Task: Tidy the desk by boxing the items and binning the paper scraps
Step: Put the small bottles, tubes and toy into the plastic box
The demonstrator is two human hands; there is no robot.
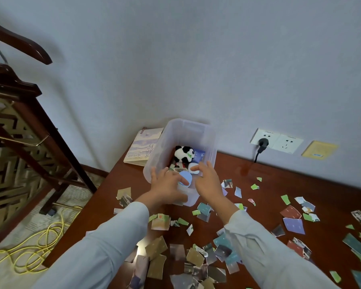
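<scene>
1. The box (204,140) stands at the table's (279,180) far left, holding a panda (182,153).
2. Left hand (167,184) fingers curl on a blue disc (184,178) at the near rim; right hand (207,180) is spread, empty.
3. Scraps (196,257) look light and flimsy; gather them in handfuls.

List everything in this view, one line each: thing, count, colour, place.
plastic box: one, clear, back of desk by wall
panda plush: one, black and white, inside box
round case: one, pale blue, in box at left hand
white case: one, in box under right fingers
book: one, pale cover, left of box
paper scraps: many, mixed colours, strewn over desk
desk: one, red-brown wood
wall sockets: two, white, left one with black plug
yellow cable: one, on floor left
left hand: one, at box
right hand: one, at box
</scene>
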